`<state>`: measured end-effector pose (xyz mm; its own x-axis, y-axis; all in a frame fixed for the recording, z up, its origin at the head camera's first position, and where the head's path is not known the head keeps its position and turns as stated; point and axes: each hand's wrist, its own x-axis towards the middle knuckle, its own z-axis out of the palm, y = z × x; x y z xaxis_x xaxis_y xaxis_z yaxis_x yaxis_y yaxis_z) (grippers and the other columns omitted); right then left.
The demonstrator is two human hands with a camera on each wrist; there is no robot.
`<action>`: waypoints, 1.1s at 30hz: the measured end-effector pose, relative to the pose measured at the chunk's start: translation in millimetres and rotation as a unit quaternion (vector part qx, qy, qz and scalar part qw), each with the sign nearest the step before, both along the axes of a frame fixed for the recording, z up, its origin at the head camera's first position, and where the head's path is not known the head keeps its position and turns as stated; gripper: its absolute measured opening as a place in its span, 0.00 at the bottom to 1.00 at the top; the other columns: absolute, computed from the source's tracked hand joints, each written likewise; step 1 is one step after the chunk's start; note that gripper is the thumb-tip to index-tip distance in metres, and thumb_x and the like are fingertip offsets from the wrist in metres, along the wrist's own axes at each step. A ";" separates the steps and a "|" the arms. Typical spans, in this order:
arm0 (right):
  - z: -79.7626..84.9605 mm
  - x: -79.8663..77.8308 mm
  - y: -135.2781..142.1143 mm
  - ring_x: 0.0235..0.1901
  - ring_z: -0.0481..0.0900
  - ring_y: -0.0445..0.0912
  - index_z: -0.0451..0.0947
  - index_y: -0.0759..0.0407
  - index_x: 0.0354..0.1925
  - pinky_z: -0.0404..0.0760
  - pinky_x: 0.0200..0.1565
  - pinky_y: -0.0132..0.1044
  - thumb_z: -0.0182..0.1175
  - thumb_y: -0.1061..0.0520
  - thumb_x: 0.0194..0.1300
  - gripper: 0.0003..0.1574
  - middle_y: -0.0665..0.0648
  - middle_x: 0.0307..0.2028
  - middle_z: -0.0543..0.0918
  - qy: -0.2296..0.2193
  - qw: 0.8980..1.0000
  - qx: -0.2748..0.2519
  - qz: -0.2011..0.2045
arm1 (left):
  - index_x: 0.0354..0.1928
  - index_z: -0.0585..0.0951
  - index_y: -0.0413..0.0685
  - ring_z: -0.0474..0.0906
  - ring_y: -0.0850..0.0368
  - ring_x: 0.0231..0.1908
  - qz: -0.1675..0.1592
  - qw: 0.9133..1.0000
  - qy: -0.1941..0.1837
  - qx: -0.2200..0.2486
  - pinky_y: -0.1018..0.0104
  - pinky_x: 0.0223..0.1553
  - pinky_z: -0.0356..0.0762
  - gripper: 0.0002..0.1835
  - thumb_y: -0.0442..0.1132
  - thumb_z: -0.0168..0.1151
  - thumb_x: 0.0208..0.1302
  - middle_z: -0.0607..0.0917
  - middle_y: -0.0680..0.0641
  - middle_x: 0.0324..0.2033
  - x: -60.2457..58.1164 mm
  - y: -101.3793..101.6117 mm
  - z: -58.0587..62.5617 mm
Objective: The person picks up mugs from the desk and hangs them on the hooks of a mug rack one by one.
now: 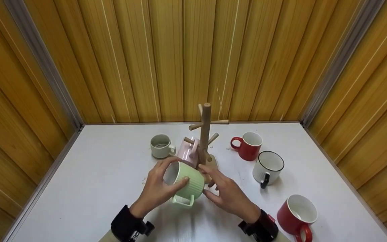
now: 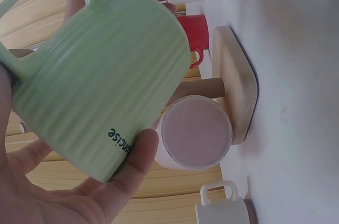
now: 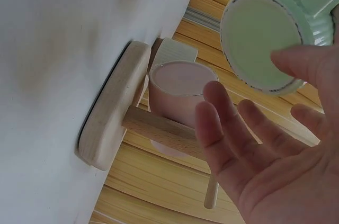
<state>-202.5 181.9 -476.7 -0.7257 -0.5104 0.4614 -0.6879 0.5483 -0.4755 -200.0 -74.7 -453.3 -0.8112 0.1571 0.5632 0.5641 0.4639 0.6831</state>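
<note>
My left hand (image 1: 160,183) grips a ribbed light-green mug (image 1: 190,181) around its rim end, thumb on its side. The mug is tipped over, its mouth facing left and its handle hanging down toward me. Dark lettering shows on its wall in the left wrist view. At its base is my right hand (image 1: 228,193), fingers spread and loosely bent, the thumb overlapping the green bottom (image 3: 259,41) in the right wrist view. Just behind the mug, a pink mug (image 1: 187,151) hangs tilted on a lower peg of the wooden mug tree (image 1: 206,131).
A pale grey-green mug (image 1: 160,148) stands left of the mug tree. To its right stand a red mug (image 1: 249,148), a white mug with black rim and handle (image 1: 268,168), and a larger red mug (image 1: 292,215) near my right wrist. Wood-patterned walls (image 1: 166,60) enclose the white table (image 1: 106,161).
</note>
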 end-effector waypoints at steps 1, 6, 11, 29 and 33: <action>0.1 0.2 0.2 0.41 0.84 0.44 0.59 0.46 0.78 0.84 0.40 0.36 0.76 0.56 0.61 0.55 0.48 0.58 0.79 -0.006 1.000 0.004 0.006 | 0.59 0.81 0.52 0.78 0.51 0.59 -0.002 1.000 0.002 0.004 0.45 0.57 0.75 0.31 0.52 0.78 0.55 0.82 0.50 0.56 0.1 1.1 -0.1; -0.7 0.1 0.0 0.58 0.79 0.45 0.48 0.44 0.82 0.83 0.55 0.46 0.82 0.52 0.52 0.72 0.52 0.72 0.68 -0.035 0.999 0.006 0.038 | 0.59 0.80 0.52 0.77 0.52 0.60 -0.006 1.000 0.012 0.025 0.44 0.58 0.77 0.30 0.51 0.78 0.55 0.82 0.52 0.57 0.1 6.3 -1.7; -2.4 -0.3 -3.7 0.65 0.73 0.50 0.49 0.48 0.82 0.82 0.58 0.46 0.82 0.48 0.50 0.72 0.53 0.75 0.63 -0.006 0.998 -0.035 0.055 | 0.59 0.80 0.53 0.80 0.54 0.50 -0.008 0.999 0.003 0.040 0.54 0.45 0.82 0.29 0.51 0.77 0.57 0.82 0.55 0.54 -0.3 11.0 -3.1; -9.7 -2.4 -9.0 0.69 0.70 0.52 0.60 0.54 0.75 0.75 0.65 0.43 0.85 0.62 0.37 0.69 0.55 0.71 0.69 0.077 0.992 -0.086 0.040 | 0.59 0.78 0.61 0.83 0.57 0.29 -0.030 0.991 -0.088 0.099 0.62 0.32 0.84 0.23 0.47 0.73 0.63 0.85 0.45 0.42 -0.3 19.4 -4.4; -9.6 -2.8 -6.4 0.66 0.73 0.53 0.61 0.56 0.73 0.82 0.55 0.39 0.83 0.62 0.40 0.65 0.57 0.69 0.70 0.080 0.991 -0.100 0.051 | 0.59 0.78 0.58 0.83 0.56 0.28 -0.040 0.986 -0.116 0.111 0.63 0.31 0.83 0.22 0.47 0.71 0.65 0.86 0.44 0.41 0.0 20.3 -4.4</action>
<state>-205.2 175.4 -486.3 -0.5846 -0.4651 0.6648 -0.8102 0.3778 -0.4482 -200.0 -54.4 -457.7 -0.9124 0.1189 0.3916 0.4092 0.2490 0.8778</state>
